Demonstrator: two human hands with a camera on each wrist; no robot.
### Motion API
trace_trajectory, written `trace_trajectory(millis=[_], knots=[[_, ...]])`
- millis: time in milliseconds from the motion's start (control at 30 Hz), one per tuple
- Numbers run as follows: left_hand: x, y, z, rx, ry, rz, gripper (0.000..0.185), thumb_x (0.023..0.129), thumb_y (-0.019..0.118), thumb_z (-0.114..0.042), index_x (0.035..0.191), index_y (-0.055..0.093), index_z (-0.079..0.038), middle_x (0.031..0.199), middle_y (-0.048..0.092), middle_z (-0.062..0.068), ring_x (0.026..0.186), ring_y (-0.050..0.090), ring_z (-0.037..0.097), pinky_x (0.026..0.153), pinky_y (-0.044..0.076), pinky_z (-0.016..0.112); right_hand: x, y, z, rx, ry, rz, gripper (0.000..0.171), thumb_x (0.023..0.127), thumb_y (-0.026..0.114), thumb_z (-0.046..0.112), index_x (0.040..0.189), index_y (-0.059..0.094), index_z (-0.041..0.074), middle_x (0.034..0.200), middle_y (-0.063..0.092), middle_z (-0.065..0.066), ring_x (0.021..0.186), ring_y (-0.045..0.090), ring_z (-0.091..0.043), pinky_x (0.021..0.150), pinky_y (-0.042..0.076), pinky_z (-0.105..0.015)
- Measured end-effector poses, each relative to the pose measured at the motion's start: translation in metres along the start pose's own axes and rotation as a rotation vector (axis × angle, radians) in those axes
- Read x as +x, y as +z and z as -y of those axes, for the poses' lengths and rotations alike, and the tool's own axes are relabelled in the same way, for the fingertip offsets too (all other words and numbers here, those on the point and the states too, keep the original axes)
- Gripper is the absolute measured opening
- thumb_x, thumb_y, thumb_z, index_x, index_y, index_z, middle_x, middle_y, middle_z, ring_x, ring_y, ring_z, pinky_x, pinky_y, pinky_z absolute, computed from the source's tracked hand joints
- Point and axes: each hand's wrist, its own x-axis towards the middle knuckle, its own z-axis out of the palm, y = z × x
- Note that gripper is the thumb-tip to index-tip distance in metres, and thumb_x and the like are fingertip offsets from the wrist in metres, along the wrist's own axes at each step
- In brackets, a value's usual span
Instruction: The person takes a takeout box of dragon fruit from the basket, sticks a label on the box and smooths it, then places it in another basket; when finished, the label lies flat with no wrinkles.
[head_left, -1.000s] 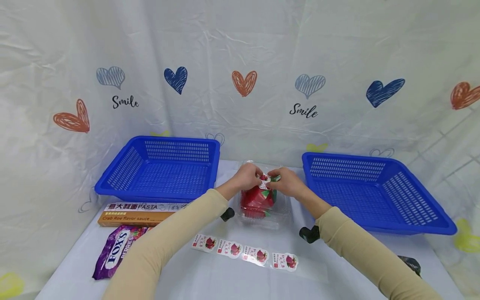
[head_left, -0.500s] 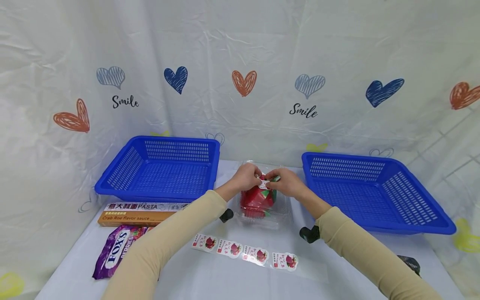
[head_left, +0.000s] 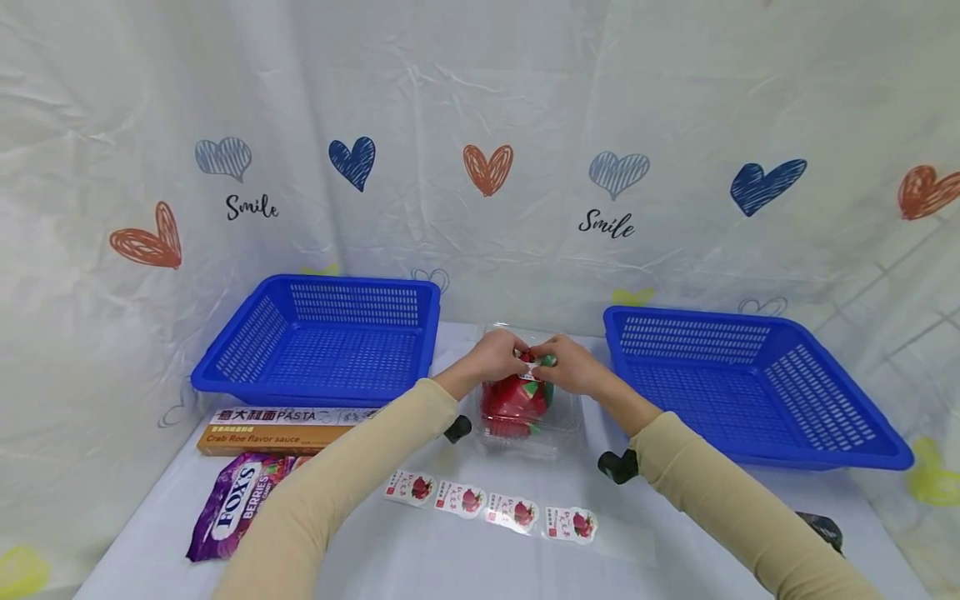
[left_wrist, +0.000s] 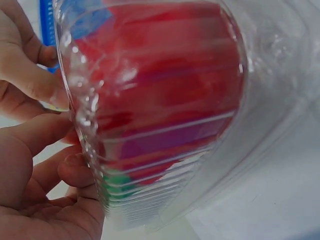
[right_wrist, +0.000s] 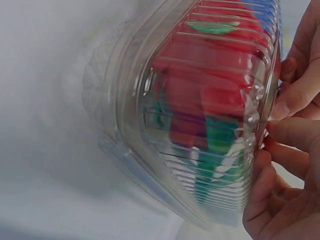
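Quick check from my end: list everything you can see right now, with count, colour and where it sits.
clear clamshell box: 1, transparent, red and green contents, table centre
sticker: 1, white, on the box top, under both hands' fingers
sticker strip: 1, four white-red labels, near the box
baskets: 2, blue, far left and right
pasta box: 1, brown-white, left
candy bag: 1, purple, front left
table: 1, white
left hand, right hand: on the sticker
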Motion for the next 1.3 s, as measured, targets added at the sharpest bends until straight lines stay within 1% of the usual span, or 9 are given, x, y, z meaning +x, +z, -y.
trace_trajectory(millis=[33, 133, 267, 433, 600, 833, 1033, 1167, 1300], knots=[[0.000, 0.000, 0.000, 0.004, 0.003, 0.002, 0.031, 0.091, 0.067, -0.013, 0.120, 0.070, -0.004, 0.103, 0.071, 0.008, 0.075, 0.054, 0.012, 0.059, 0.045, 0.019, 0.000, 0.000, 0.000, 0.001, -0.003, 0.002, 0.039, 0.093, 0.064, 0.011, 0.129, 0.060, -0.005, 0.115, 0.056, -0.022, 0.104, 0.051, -0.036, 0.079, 0.049, -0.041], [0.000, 0.000, 0.002, 0.010, 0.018, 0.005, 0.032, 0.091, 0.068, -0.014, 0.122, 0.069, -0.004, 0.096, 0.069, 0.008, 0.072, 0.052, 0.012, 0.058, 0.044, 0.018, -0.001, 0.000, -0.001, 0.011, -0.026, -0.005, 0.039, 0.093, 0.064, 0.010, 0.128, 0.060, -0.006, 0.115, 0.056, -0.022, 0.104, 0.051, -0.038, 0.078, 0.049, -0.042], [-0.001, -0.002, 0.004, 0.001, 0.029, 0.013, 0.039, 0.089, 0.072, -0.016, 0.124, 0.065, -0.002, 0.092, 0.065, 0.008, 0.074, 0.052, 0.012, 0.059, 0.046, 0.019, -0.002, 0.001, -0.003, 0.039, -0.040, -0.023, 0.038, 0.092, 0.065, 0.011, 0.126, 0.061, -0.006, 0.114, 0.056, -0.023, 0.105, 0.051, -0.039, 0.081, 0.051, -0.043], [-0.004, -0.006, 0.006, -0.020, 0.021, 0.043, 0.040, 0.087, 0.074, -0.016, 0.123, 0.065, -0.001, 0.102, 0.065, 0.010, 0.086, 0.056, 0.016, 0.070, 0.052, 0.022, -0.005, 0.000, -0.006, 0.085, -0.016, -0.013, 0.037, 0.091, 0.068, 0.012, 0.125, 0.063, -0.003, 0.115, 0.055, -0.022, 0.104, 0.055, -0.036, 0.084, 0.053, -0.042], [-0.006, -0.008, 0.007, -0.040, 0.007, 0.063, 0.040, 0.086, 0.075, -0.015, 0.122, 0.065, -0.001, 0.103, 0.064, 0.009, 0.089, 0.056, 0.016, 0.074, 0.052, 0.024, -0.009, 0.000, -0.009, 0.125, -0.030, -0.017, 0.037, 0.090, 0.070, 0.013, 0.122, 0.063, -0.004, 0.115, 0.057, -0.022, 0.098, 0.062, -0.033, 0.082, 0.055, -0.041], [-0.008, -0.005, 0.009, -0.064, -0.003, 0.035, 0.031, 0.089, 0.072, -0.015, 0.117, 0.067, -0.002, 0.102, 0.064, 0.008, 0.088, 0.057, 0.017, 0.075, 0.053, 0.024, -0.014, 0.005, -0.012, 0.110, -0.011, -0.072, 0.030, 0.090, 0.071, 0.015, 0.116, 0.069, 0.001, 0.111, 0.060, -0.019, 0.087, 0.065, -0.025, 0.076, 0.056, -0.037], [-0.009, -0.003, 0.009, -0.075, -0.002, 0.016, 0.026, 0.090, 0.072, -0.014, 0.112, 0.069, -0.003, 0.105, 0.065, 0.009, 0.090, 0.059, 0.017, 0.075, 0.054, 0.025, -0.019, 0.011, -0.015, 0.106, -0.042, -0.121, 0.020, 0.091, 0.070, 0.012, 0.108, 0.072, 0.003, 0.103, 0.065, -0.012, 0.084, 0.064, -0.022, 0.071, 0.055, -0.034], [-0.010, -0.003, 0.007, -0.060, 0.011, 0.013, 0.026, 0.090, 0.072, -0.014, 0.114, 0.071, -0.003, 0.108, 0.066, 0.010, 0.092, 0.059, 0.017, 0.076, 0.054, 0.025, -0.022, 0.013, -0.017, 0.112, -0.041, -0.139, 0.019, 0.091, 0.069, 0.011, 0.108, 0.073, 0.004, 0.101, 0.067, -0.010, 0.085, 0.062, -0.021, 0.070, 0.055, -0.033], [-0.009, -0.002, 0.006, -0.035, 0.034, 0.008, 0.027, 0.091, 0.071, -0.014, 0.116, 0.071, -0.004, 0.110, 0.067, 0.010, 0.094, 0.059, 0.019, 0.077, 0.053, 0.026, -0.022, 0.013, -0.018, 0.099, -0.046, -0.155, 0.022, 0.091, 0.069, 0.012, 0.110, 0.072, 0.003, 0.103, 0.066, -0.012, 0.084, 0.063, -0.022, 0.067, 0.054, -0.032]])
